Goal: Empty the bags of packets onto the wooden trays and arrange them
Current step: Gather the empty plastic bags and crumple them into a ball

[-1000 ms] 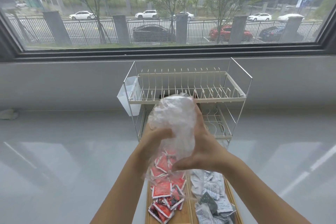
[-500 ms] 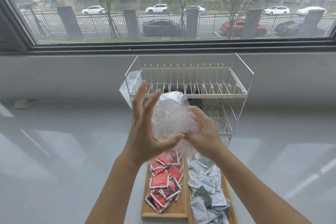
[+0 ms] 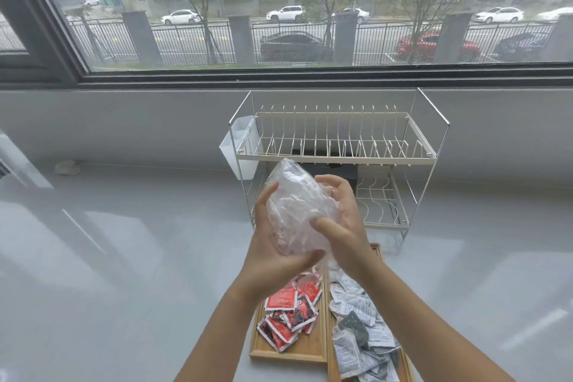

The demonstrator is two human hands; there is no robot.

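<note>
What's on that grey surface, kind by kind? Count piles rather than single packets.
Wooden trays: 2
Packet piles, red and grey-white: 2
Clear plastic bag, crumpled between the left hand and right hand: 1
Wire dish rack: 1
Total: 6

So there's 2 wooden trays point(image 3: 288, 353) side by side, 1 crumpled clear bag point(image 3: 297, 211), and 1 white wire rack point(image 3: 338, 158) with 2 tiers plus 1 white cup point(image 3: 237, 146) hung on its side. Red packets point(image 3: 290, 312) fill 1 tray, grey-white packets point(image 3: 362, 329) the other; both heaps overlap too much to count.
</note>
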